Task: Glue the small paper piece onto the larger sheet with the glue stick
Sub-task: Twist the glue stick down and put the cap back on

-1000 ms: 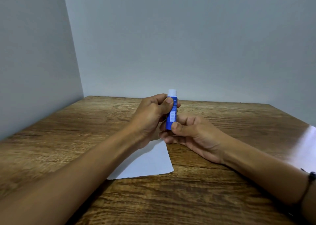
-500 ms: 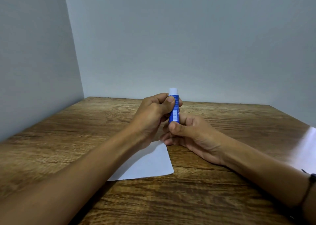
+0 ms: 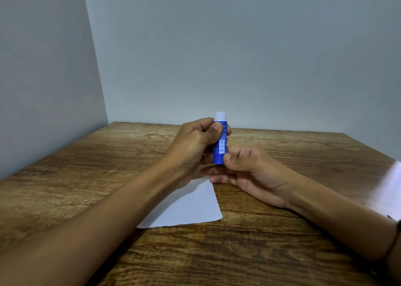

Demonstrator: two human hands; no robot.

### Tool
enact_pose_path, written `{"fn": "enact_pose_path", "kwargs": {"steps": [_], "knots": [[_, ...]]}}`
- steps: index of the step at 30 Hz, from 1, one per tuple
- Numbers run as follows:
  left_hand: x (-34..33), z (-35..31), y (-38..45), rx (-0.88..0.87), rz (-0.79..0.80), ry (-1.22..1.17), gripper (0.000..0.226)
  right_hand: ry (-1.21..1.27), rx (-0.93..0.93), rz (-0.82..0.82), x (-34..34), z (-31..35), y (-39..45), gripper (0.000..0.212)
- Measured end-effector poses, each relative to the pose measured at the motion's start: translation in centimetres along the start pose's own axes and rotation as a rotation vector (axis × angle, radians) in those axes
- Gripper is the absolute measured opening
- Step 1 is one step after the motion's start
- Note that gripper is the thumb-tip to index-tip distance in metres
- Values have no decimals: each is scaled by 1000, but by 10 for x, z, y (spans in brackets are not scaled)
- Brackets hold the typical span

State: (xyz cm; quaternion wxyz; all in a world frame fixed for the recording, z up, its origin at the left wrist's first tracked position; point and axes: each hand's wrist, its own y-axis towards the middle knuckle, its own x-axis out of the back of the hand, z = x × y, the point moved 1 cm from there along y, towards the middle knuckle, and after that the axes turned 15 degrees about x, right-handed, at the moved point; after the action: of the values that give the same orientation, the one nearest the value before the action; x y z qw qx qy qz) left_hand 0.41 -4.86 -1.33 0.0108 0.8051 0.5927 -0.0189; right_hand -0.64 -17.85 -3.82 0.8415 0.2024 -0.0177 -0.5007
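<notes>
A blue glue stick [image 3: 219, 146] with a white top stands upright above the table's middle, held between both hands. My left hand [image 3: 191, 146] pinches its upper part with thumb and fingers. My right hand [image 3: 249, 172] grips its lower end with thumb and fingertips. Below the hands a small white paper piece [image 3: 191, 207] lies flat on the table, partly covered by my left forearm. A larger white sheet [image 3: 388, 190] shows at the right edge of the view, mostly cut off.
The wooden table [image 3: 249, 253] meets grey walls at the back and on the left. A dark band sits on my right wrist [image 3: 396, 231].
The glue stick and both hands have stayed nearly in place; the right thumb has shifted slightly on the stick's lower end.
</notes>
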Motion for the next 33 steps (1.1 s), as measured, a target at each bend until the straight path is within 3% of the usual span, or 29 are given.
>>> {"fn": "enact_pose_path", "kwargs": {"steps": [4, 9, 16, 21, 27, 31, 33], "knots": [[-1, 0, 0, -33, 12, -32, 23, -83, -9, -89, 0, -5, 3, 53], [0, -2, 0, -39, -1, 5, 25, 1, 2, -5, -1, 0, 1, 35], [-2, -1, 0, -65, 8, -9, 24, -74, -7, -102, -2, -5, 3, 58], [0, 0, 0, -45, 4, 9, 25, -5, 4, -10, -1, 1, -1, 37], [-1, 0, 0, -59, 25, -17, 23, -52, 4, -113, -3, -5, 1, 54], [0, 0, -1, -30, 15, 10, 24, 21, 4, -11, -1, 0, -1, 31], [0, 1, 0, -18, 17, 6, 24, 1, 6, -16, 0, -1, 0, 30]]}}
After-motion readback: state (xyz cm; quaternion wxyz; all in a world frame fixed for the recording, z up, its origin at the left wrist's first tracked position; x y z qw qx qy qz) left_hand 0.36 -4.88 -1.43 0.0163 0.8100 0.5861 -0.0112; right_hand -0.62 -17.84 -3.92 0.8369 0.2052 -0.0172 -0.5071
